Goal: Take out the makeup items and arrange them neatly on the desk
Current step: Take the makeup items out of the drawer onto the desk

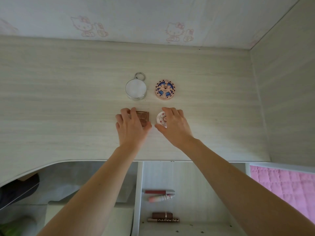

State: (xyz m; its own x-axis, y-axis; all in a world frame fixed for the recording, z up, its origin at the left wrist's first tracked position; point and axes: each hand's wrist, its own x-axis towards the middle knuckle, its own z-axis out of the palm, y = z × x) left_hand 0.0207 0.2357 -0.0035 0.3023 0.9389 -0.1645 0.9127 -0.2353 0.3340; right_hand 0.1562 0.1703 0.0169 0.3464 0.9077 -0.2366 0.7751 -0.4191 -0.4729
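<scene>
Makeup items form a square on the pale wood-grain table: a round silver compact beside a round pink patterned compact, with the left hand gripping a brown square palette and the right hand closed on a small white round case. Nudging both into line under the upper pair would look neatest; lip tubes wait in the open drawer.

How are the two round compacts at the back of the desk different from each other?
The silver compact has a plain pale lid; the pink compact has a blue and pink flower-like pattern. The silver compact carries a metal ring at its far edge; the pink compact shows none. Both are round, closed, lying flat, side by side, untouched.
</scene>
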